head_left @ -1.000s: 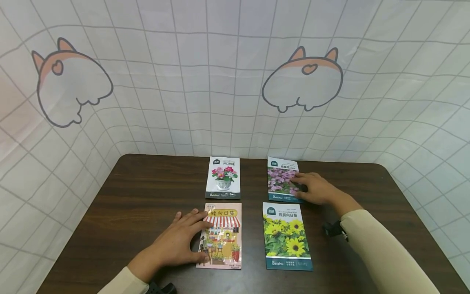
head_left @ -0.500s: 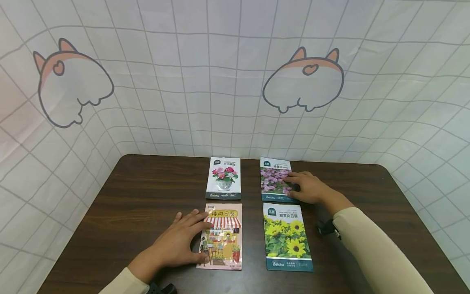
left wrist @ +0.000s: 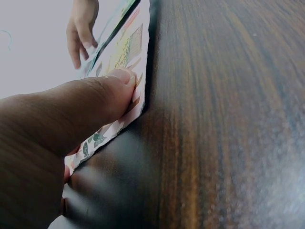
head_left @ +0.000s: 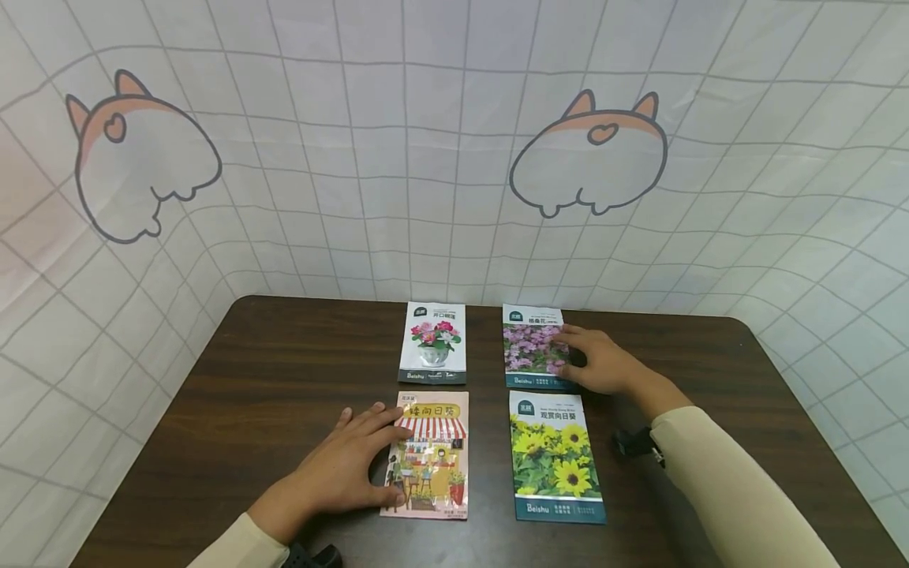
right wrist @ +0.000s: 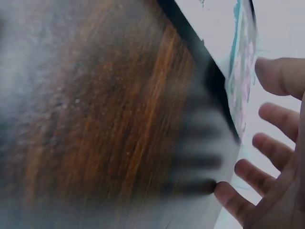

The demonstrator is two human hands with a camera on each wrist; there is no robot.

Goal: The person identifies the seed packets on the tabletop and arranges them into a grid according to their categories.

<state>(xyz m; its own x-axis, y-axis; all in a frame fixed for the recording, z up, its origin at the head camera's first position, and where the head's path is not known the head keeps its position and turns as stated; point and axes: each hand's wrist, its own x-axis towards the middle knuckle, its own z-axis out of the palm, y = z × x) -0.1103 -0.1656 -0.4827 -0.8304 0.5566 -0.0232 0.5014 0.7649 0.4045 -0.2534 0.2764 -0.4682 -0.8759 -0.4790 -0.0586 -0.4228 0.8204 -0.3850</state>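
In the head view my left hand rests on the left side of a pink seed packet with a striped awning picture. Its fingers are spread, and the thumb lies on the packet's face near the edge in the left wrist view. My right hand is at the right edge of a seed packet with purple flowers, at the back right. Seen from the right wrist, its fingers are spread and curve slightly, with a gap between the thumb and the purple-flower packet.
A white packet with pink potted flowers lies behind the pink one. Nearer than the purple-flower packet is one with yellow sunflowers. All lie on a dark wooden table, with a white gridded curtain along its back edge.
The purple-flower packet has slid left under my right hand, nearer the white packet. Since half a second ago, the right hand has shifted slightly while that packet stays put. My left hand has not moved.
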